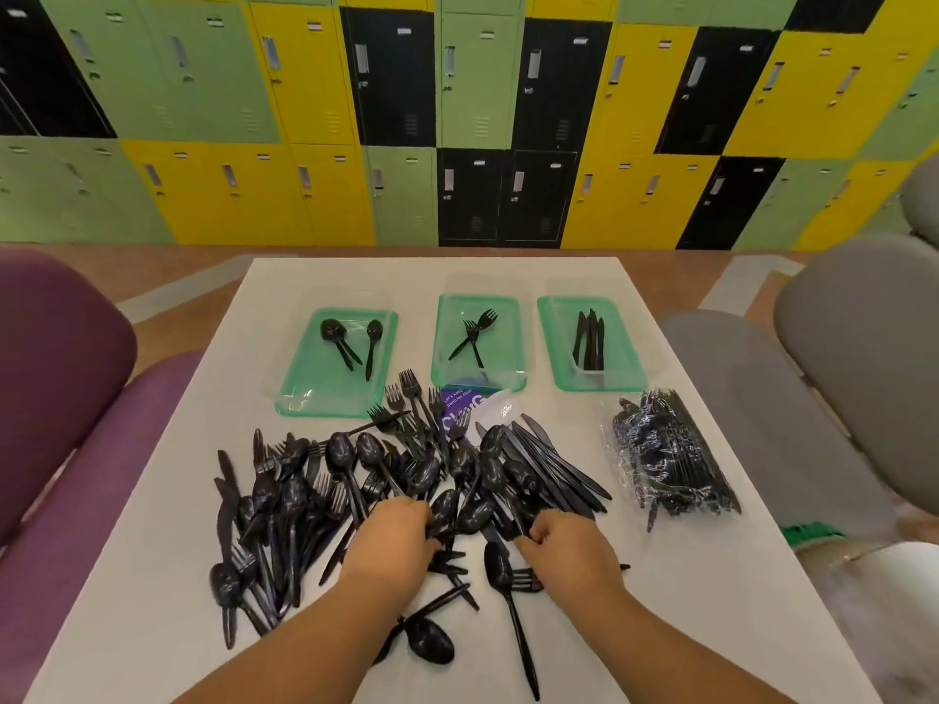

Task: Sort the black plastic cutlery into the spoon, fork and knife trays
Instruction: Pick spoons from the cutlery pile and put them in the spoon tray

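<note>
The big pile of black cutlery (406, 480) is lying on the near half of the white bench (284, 287). Spoons, forks and knives are all mixed up in it.

Both grips are digging into the near edge of the pile. The left grip (391, 536) is curling its fingers over a spoon bowl. The right grip (564, 546) is curling its fingers at some thin black handles. The fingers are hiding the pieces, so I cannot tell if either grip is really clamping on one or only touching.

Three green trays are sitting at the far side. The spoon tray (315, 383) on the left, the fork tray (500, 360) in the middle and the knife tray (559, 322) on the right are each holding only a few pieces, so I think most of the job is not done yet.

To do this step well, each grip should be taking just one piece, by its handle. It should be lifting slowly, because fork prongs are catching on other pieces and could be dragging them off the bench. Looking at the head of the piece is telling which tray it goes in.
</note>
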